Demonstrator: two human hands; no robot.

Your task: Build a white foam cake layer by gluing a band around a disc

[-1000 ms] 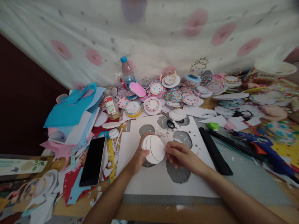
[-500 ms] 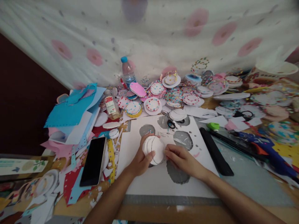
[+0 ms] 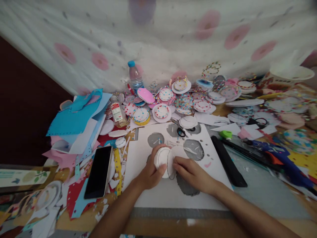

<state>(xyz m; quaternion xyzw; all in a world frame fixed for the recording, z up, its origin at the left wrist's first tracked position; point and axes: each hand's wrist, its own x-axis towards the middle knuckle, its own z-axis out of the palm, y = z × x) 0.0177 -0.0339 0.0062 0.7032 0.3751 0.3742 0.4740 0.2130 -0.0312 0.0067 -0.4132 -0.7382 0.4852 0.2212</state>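
My left hand (image 3: 151, 172) is curled round a small stack of white paper discs (image 3: 162, 158), held just above a large white sheet (image 3: 158, 191) with round holes cut in it. My right hand (image 3: 192, 173) pinches one white disc (image 3: 176, 155) that stands apart from the stack's right side, tilted on edge. Both hands meet over the middle of the sheet. A small pair of scissors (image 3: 181, 131) lies on the sheet beyond the hands.
A black phone (image 3: 99, 171) lies left of the sheet beside piled blue and pink paper (image 3: 76, 119). Decorated paper discs (image 3: 184, 99), a water bottle (image 3: 135, 75) and a glue bottle (image 3: 117, 114) crowd the back. A black ruler (image 3: 228, 160) and blue glue gun (image 3: 277, 155) lie right.
Both hands drew slightly nearer to me with the discs. The outer disc has swung away from the stack and now stands edge-on in my right fingers.
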